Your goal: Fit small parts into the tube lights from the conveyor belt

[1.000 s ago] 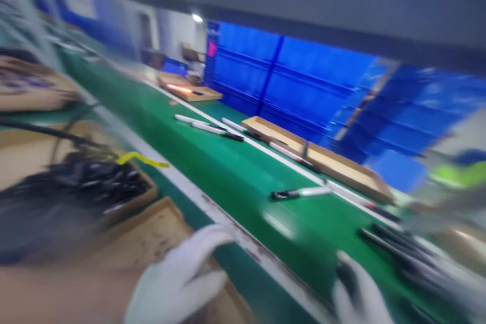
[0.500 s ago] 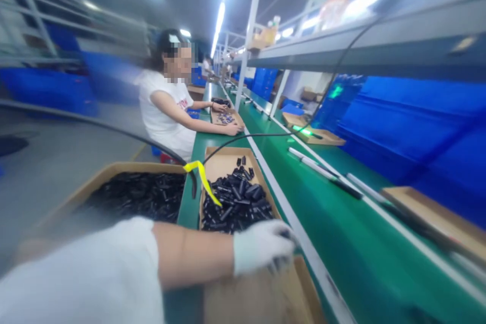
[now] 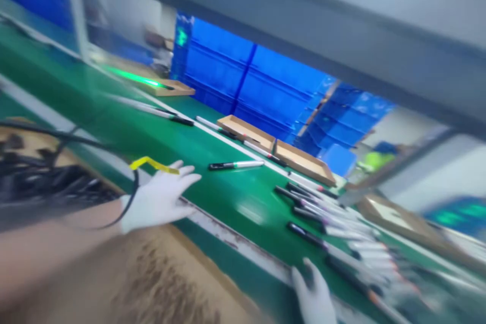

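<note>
My left hand (image 3: 159, 197), in a white glove, reaches over the edge of the green conveyor belt (image 3: 197, 162) with its fingers spread and nothing in it. My right hand (image 3: 313, 293), also gloved, sits low at the belt's near rail; its fingers are blurred. Just beyond it lies a heap of several black-and-white pen-like rods (image 3: 334, 223). A single rod (image 3: 235, 165) lies on the belt ahead of my left hand. A cardboard box of small black parts (image 3: 45, 182) stands at the left.
A black cable with a yellow tag (image 3: 152, 164) crosses my left wrist. Shallow cardboard trays (image 3: 304, 160) line the belt's far side before blue crates (image 3: 273, 86). A grey shelf beam (image 3: 304, 25) hangs overhead. A brown cardboard surface (image 3: 152, 283) lies beneath my arm.
The view has swung from the worker and parts boxes on the left back to the belt. My left hand left the box of black parts and now reaches out over the belt's edge.
</note>
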Action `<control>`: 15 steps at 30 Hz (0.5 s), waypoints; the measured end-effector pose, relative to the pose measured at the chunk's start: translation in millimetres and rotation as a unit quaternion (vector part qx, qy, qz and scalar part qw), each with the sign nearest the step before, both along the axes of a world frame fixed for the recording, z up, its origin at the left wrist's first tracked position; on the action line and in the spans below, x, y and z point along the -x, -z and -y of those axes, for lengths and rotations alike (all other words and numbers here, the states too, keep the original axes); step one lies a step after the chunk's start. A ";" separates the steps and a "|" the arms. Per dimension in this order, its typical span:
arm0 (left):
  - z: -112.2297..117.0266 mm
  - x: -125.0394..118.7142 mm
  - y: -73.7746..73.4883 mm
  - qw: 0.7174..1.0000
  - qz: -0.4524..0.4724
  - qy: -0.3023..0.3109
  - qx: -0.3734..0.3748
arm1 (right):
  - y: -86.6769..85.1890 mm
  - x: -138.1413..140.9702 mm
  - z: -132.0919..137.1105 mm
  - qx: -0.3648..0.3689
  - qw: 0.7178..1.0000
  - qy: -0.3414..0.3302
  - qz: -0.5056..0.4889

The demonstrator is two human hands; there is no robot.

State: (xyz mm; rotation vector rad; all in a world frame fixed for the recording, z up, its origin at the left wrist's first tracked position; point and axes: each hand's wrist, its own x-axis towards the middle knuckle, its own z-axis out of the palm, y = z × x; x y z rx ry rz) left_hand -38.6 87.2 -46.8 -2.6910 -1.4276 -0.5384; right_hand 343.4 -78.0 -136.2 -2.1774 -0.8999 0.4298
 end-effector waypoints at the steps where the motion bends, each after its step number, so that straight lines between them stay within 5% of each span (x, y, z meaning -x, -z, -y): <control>1: -4.6 -27.7 1.6 0.999 -0.020 0.030 0.015 | 2.3 -11.4 6.1 -0.004 1.000 0.021 0.008; 8: -17.4 -200.5 24.5 0.960 -0.113 0.233 0.109 | 14.1 -79.0 29.1 0.012 0.990 0.138 0.001; 15: -36.0 -293.5 41.0 0.948 -0.135 0.271 0.102 | 22.6 -105.3 6.7 0.001 0.995 0.095 0.014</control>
